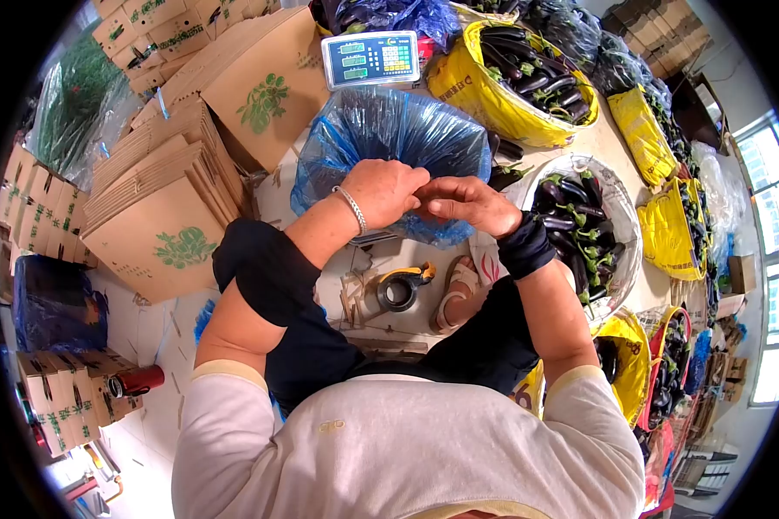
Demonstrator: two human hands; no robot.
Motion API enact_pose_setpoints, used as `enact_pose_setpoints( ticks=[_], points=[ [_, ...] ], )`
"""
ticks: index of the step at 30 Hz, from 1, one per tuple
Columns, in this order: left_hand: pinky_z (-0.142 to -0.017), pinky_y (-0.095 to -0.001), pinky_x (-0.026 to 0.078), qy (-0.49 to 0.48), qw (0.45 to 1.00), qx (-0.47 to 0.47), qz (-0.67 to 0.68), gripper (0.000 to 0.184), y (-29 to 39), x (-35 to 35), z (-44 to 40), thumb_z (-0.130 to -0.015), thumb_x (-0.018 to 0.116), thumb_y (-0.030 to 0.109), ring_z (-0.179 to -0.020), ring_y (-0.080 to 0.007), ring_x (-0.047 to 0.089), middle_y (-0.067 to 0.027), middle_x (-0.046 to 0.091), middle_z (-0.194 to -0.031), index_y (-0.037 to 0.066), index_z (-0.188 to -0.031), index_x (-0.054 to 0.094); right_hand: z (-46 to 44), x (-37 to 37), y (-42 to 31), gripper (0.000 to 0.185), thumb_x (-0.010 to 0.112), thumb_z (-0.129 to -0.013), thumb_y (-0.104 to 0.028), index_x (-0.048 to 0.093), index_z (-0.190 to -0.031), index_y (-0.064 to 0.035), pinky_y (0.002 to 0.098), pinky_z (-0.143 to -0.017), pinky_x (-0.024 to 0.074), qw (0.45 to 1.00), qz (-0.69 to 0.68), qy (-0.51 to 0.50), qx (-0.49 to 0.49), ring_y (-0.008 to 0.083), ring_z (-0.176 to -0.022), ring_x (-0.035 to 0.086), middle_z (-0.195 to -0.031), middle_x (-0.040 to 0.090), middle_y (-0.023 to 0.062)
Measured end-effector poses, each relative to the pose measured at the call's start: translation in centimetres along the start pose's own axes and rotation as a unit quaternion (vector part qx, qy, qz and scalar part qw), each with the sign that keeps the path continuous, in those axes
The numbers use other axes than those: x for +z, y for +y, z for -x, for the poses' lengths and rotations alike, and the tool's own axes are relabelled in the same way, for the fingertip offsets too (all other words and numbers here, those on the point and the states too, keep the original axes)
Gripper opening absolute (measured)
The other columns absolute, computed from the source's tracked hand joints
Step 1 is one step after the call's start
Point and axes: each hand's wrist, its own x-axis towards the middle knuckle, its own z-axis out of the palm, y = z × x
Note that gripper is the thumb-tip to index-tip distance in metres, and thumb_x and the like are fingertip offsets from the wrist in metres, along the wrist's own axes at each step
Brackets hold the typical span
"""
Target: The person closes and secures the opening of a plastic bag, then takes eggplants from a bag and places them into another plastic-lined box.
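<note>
A blue see-through plastic bag [389,121] spreads wide in front of me, its mouth facing up. My left hand [383,192] is closed at the bag's near edge, fingertips pinched together. My right hand [472,204] meets it there, fingers curled and thumb bent in, also at the bag's edge. The exact bit of film between the fingertips is hidden. Just behind the bag stands the display of a digital scale [370,60]. Below my hands, a tape dispenser [398,290] with a yellow part lies on the floor near my sandalled foot [457,294].
Flattened cardboard boxes [151,208] lean at the left, before a large carton [251,95]. To the right stand a white-lined basket [627,259] of eggplants and a yellow-lined basket [459,82] of more eggplants. A red cup [138,381] lies at the lower left.
</note>
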Motion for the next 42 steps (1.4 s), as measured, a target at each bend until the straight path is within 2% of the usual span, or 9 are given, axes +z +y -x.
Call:
enact_pose_setpoints(
  ticks=[3, 6, 9, 12, 17, 21, 27, 30, 42],
  points=[
    [-0.065, -0.0473, 0.051, 0.038, 0.999, 0.013, 0.02, 0.021, 0.0, 0.2, 0.1, -0.085, 0.064, 0.028, -0.08, -0.0354, 0.065, -0.0114, 0.065, -0.081, 0.009, -0.089, 0.055, 0.0, -0.1, 0.1, 0.033, 0.059, -0.098, -0.022, 0.06, -0.123, -0.0011, 0.0263, -0.083, 0.0465, 1.0, 0.016, -0.001, 0.007, 0.0089, -0.092, 0.056, -0.104, 0.064, 0.0021],
    [-0.065, -0.0471, 0.051, 0.036, 0.999, 0.009, 0.019, 0.021, 0.1, 0.2, 0.1, -0.085, 0.064, 0.028, -0.079, -0.0351, 0.065, -0.0112, 0.065, -0.08, 0.009, -0.089, 0.056, 0.0, -0.1, 0.1, 0.033, 0.059, -0.097, -0.022, 0.06, -0.123, -0.0002, 0.0271, -0.086, 0.0467, 1.0, 0.029, -0.002, 0.009, 0.0093, -0.095, 0.056, -0.106, 0.064, 0.0031],
    [-0.065, -0.0467, 0.051, 0.025, 1.0, 0.01, 0.013, 0.02, 0.0, 0.4, 0.0, -0.085, 0.064, 0.027, -0.08, -0.0348, 0.065, -0.0106, 0.066, -0.08, 0.009, -0.09, 0.056, 0.0, 0.0, 0.0, 0.034, 0.059, -0.097, -0.022, 0.059, -0.123, 0.0008, 0.028, -0.089, 0.0465, 0.999, 0.03, -0.011, 0.0, 0.01, -0.098, 0.056, -0.109, 0.065, 0.0044],
    [-0.072, -0.0444, 0.054, -0.014, 1.0, 0.0, -0.004, 0.021, 0.2, 0.1, -0.1, -0.086, 0.063, 0.027, -0.085, -0.0326, 0.068, -0.0126, 0.069, -0.087, 0.008, -0.095, 0.061, 0.0, -0.1, 0.0, 0.036, 0.059, -0.097, -0.021, 0.058, -0.125, 0.0016, 0.0289, -0.092, 0.0457, 0.999, 0.031, -0.021, 0.01, 0.0111, -0.103, 0.056, -0.114, 0.064, 0.006],
    [-0.071, -0.0441, 0.054, -0.028, 0.999, -0.002, -0.016, 0.015, 0.3, 0.2, -0.1, -0.084, 0.063, 0.016, -0.086, -0.0321, 0.068, -0.0122, 0.069, -0.088, 0.008, -0.096, 0.06, 0.2, 0.1, -0.3, 0.039, 0.059, -0.097, -0.02, 0.055, -0.129, 0.003, 0.0302, -0.097, 0.0441, 0.999, 0.016, -0.025, 0.017, 0.0135, -0.11, 0.055, -0.121, 0.062, 0.0085],
    [-0.071, -0.044, 0.054, -0.038, 0.999, -0.009, -0.027, 0.018, 0.4, 0.1, -0.1, -0.081, 0.062, 0.011, -0.086, -0.0319, 0.068, -0.0121, 0.069, -0.09, 0.009, -0.099, 0.059, 0.2, 0.3, -0.1, 0.041, 0.059, -0.097, -0.02, 0.053, -0.131, 0.0034, 0.0311, -0.098, 0.0435, 1.0, -0.001, -0.021, 0.012, 0.0146, -0.112, 0.055, -0.122, 0.062, 0.0091],
    [-0.072, -0.0445, 0.054, -0.038, 0.999, -0.013, -0.015, 0.017, 0.5, 0.2, 0.0, -0.082, 0.062, 0.013, -0.086, -0.0322, 0.068, -0.0126, 0.069, -0.089, 0.008, -0.098, 0.059, 0.2, 0.1, -0.4, 0.043, 0.059, -0.097, -0.022, 0.052, -0.131, 0.0036, 0.0319, -0.1, 0.043, 0.999, 0.031, -0.031, 0.027, 0.0147, -0.111, 0.055, -0.123, 0.061, 0.0096],
    [-0.068, -0.0474, 0.052, -0.017, 1.0, 0.004, -0.005, 0.014, 0.2, 0.6, 0.1, -0.082, 0.06, 0.011, -0.082, -0.0358, 0.066, -0.0134, 0.067, -0.085, 0.007, -0.094, 0.055, 0.2, 0.1, -0.2, 0.044, 0.06, -0.097, -0.022, 0.052, -0.131, 0.0038, 0.0317, -0.1, 0.0426, 0.998, 0.037, -0.036, 0.026, 0.0144, -0.111, 0.055, -0.123, 0.061, 0.0097],
    [-0.067, -0.0468, 0.052, -0.021, 1.0, 0.017, -0.014, 0.012, -0.3, 1.1, 0.2, -0.082, 0.057, 0.01, -0.08, -0.0362, 0.066, -0.0136, 0.067, -0.084, 0.007, -0.094, 0.057, -0.1, 0.1, 0.0, 0.046, 0.06, -0.096, -0.021, 0.05, -0.134, 0.0036, 0.0312, -0.101, 0.042, 0.997, 0.04, -0.051, 0.04, 0.0137, -0.113, 0.055, -0.125, 0.061, 0.0094]
  ],
)
